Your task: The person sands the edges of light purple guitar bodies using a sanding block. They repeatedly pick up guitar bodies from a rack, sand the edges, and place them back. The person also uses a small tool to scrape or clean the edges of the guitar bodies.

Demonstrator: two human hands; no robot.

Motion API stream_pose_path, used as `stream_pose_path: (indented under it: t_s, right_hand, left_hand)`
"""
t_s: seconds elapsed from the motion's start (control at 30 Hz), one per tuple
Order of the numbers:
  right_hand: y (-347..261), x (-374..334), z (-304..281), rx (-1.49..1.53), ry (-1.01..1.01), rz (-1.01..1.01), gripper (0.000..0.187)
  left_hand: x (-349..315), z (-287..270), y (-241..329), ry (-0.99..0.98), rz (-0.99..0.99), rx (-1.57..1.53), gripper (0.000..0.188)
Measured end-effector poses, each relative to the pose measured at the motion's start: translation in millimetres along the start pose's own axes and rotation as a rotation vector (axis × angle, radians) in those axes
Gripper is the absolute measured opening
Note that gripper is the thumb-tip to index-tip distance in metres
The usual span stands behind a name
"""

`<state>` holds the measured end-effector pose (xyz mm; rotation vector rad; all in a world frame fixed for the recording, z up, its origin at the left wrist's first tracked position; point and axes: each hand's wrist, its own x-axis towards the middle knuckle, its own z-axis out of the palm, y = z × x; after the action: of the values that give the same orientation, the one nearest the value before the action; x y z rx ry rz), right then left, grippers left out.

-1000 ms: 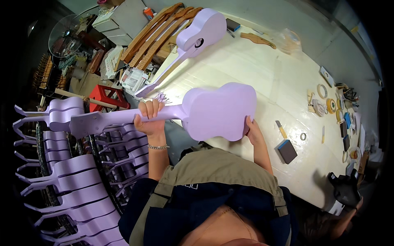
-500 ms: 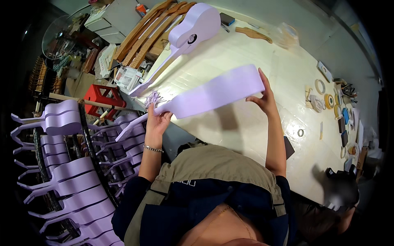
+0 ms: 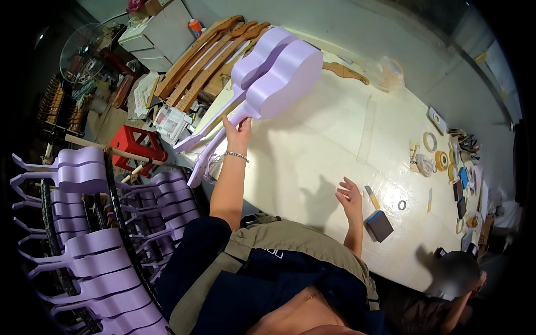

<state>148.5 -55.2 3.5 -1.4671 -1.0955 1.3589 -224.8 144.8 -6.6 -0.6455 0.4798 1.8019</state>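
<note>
With my left hand [image 3: 239,135], closed round its neck near the body, I hold a lilac ukulele [image 3: 290,75] over the white table [image 3: 329,139]. The body points to the far side and its neck slants down to the near left. Just behind it lies a second lilac ukulele [image 3: 262,53], partly hidden by the held one; I cannot tell whether the two touch. My right hand [image 3: 350,202] is above the table with its fingers apart and nothing in it. Close by it are a dark block with a blue layer [image 3: 379,226] and a small yellow-handled blade [image 3: 372,197].
At left a black rack [image 3: 120,206] carries several lilac ukuleles [image 3: 84,173]. A red stool [image 3: 134,146] stands beyond it. Wooden necks [image 3: 209,58] lie at the back. Tape rolls [image 3: 441,161] line the right side. Another person [image 3: 458,279] is at the lower right.
The held ukulele has moved away from me and turned, now beside the other one. My right hand has let go of its body and come back nearer. The block and yellow-handled blade have come into view.
</note>
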Motion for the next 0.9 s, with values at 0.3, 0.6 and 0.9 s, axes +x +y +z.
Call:
stream_pose_path:
  t_s: [0.3, 0.6, 0.9]
  right_hand:
    - [12, 3, -21, -0.030, 0.147, 0.012, 0.051]
    - [11, 10, -7, 0.012, 0.089, 0.039, 0.048]
    - [14, 1, 7, 0.058, -0.042, 0.148, 0.047]
  left_hand:
    - [42, -6, 15, -0.086, 0.025, 0.107, 0.069]
    - [48, 15, 2, -0.054, -0.033, 0.063, 0.086]
    - [-12, -11, 54, -0.027, -0.231, 0.254, 0.077]
